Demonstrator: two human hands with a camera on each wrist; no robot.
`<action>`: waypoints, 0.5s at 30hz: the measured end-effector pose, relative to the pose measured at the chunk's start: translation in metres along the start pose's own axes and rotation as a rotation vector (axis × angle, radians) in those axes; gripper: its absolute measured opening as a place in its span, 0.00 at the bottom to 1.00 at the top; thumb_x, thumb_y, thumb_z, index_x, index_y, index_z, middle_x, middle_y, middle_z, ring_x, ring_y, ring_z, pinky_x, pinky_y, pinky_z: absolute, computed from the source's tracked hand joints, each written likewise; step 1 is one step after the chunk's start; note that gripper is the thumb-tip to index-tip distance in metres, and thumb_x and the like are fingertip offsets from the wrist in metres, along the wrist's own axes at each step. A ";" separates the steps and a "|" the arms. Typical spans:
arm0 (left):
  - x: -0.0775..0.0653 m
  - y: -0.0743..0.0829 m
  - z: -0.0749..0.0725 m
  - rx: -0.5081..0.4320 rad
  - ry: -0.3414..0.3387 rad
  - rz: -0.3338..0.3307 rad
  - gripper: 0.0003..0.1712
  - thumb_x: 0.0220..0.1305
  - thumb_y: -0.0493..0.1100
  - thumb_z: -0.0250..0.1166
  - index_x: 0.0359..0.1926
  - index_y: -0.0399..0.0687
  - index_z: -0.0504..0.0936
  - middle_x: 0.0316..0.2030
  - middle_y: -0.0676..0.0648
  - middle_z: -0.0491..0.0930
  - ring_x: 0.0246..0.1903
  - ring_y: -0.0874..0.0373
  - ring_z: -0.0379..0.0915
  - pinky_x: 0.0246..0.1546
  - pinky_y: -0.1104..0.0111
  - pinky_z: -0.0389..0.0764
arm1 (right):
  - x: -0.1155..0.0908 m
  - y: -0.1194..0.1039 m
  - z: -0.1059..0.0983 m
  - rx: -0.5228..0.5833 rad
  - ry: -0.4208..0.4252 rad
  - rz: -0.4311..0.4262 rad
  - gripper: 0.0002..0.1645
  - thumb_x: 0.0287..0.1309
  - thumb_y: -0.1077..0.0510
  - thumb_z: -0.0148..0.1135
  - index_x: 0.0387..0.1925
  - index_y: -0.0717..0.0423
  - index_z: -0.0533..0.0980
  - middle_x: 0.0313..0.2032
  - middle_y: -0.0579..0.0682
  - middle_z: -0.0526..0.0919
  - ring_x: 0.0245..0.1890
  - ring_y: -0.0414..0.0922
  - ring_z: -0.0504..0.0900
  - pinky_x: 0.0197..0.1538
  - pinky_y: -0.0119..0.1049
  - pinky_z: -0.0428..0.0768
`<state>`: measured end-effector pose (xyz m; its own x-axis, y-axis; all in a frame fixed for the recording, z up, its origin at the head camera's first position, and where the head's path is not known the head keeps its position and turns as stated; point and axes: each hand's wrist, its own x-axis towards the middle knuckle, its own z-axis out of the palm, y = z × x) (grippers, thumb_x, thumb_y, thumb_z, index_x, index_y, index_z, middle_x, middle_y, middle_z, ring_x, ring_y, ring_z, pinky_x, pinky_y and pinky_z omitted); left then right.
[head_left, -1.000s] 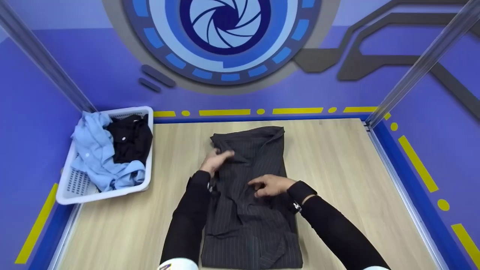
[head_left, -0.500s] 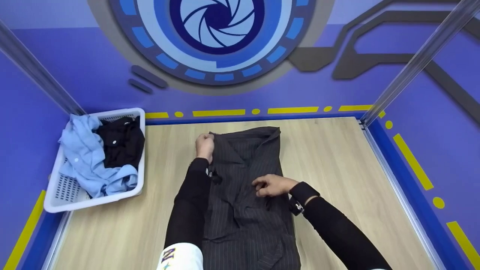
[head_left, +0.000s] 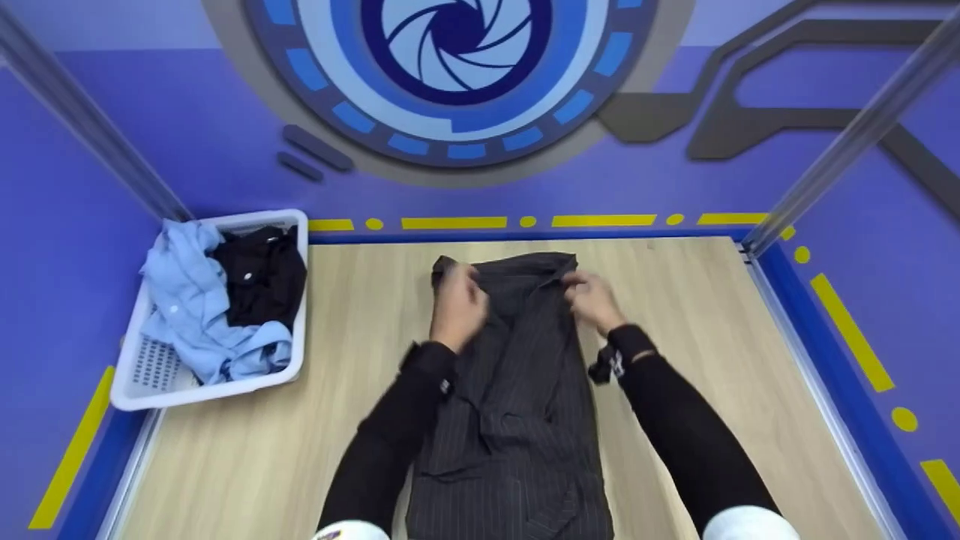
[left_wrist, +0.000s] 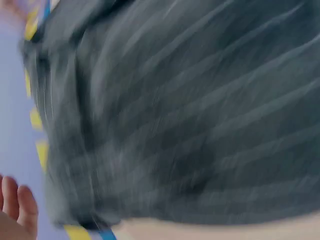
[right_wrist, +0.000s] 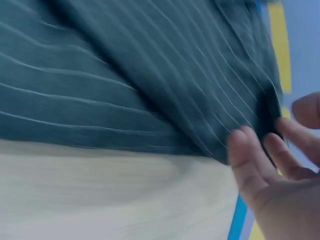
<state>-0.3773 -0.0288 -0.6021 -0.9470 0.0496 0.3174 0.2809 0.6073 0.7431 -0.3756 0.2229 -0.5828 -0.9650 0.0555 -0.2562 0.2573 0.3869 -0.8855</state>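
A dark pinstriped garment (head_left: 517,450) lies folded lengthwise on the table, its narrower end toward the back wall. My left hand (head_left: 459,304), blurred, is over its upper left part with loosely bent fingers. In the left wrist view, the left fingers (left_wrist: 25,205) show apart from the cloth at the lower left corner. At the garment's upper right corner is my right hand (head_left: 592,300), fingertips right at the edge. The right wrist view has those fingers (right_wrist: 245,160) spread apart beside the corner of the striped cloth (right_wrist: 165,75), not closed together.
A white plastic basket (head_left: 302,330) stands at the back left, holding a light blue garment (head_left: 191,300) and a black one (head_left: 262,274). Blue-purple panels (head_left: 660,180) wall in the wooden table (head_left: 682,315) at the back and sides.
My left hand has gone from the garment's middle left to its far left corner, then slightly right. My right hand has moved from the garment's middle up to the far right corner.
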 end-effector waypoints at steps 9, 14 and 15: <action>-0.057 0.007 0.024 0.048 -0.238 0.173 0.15 0.59 0.32 0.58 0.48 0.42 0.74 0.38 0.48 0.74 0.36 0.58 0.72 0.38 0.66 0.76 | 0.031 -0.022 -0.039 0.789 -0.084 0.319 0.33 0.70 0.58 0.48 0.74 0.48 0.55 0.67 0.61 0.62 0.49 0.51 0.75 0.56 0.42 0.77; -0.059 -0.006 0.019 0.102 -0.321 0.112 0.16 0.60 0.33 0.58 0.50 0.42 0.74 0.41 0.47 0.73 0.39 0.56 0.72 0.42 0.65 0.76 | 0.039 -0.026 -0.038 0.718 0.030 0.342 0.24 0.70 0.57 0.49 0.62 0.64 0.68 0.49 0.55 0.75 0.46 0.46 0.77 0.56 0.39 0.77; -0.059 -0.009 0.017 0.109 -0.339 0.100 0.16 0.60 0.34 0.58 0.51 0.42 0.74 0.41 0.46 0.72 0.39 0.56 0.72 0.42 0.64 0.76 | 0.041 -0.026 -0.036 0.660 0.067 0.319 0.23 0.69 0.58 0.47 0.61 0.67 0.70 0.45 0.53 0.77 0.44 0.45 0.78 0.55 0.38 0.77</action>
<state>-0.3264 -0.0233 -0.6373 -0.9186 0.3619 0.1585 0.3738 0.6663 0.6452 -0.4236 0.2487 -0.5565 -0.8339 0.1369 -0.5347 0.4820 -0.2912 -0.8263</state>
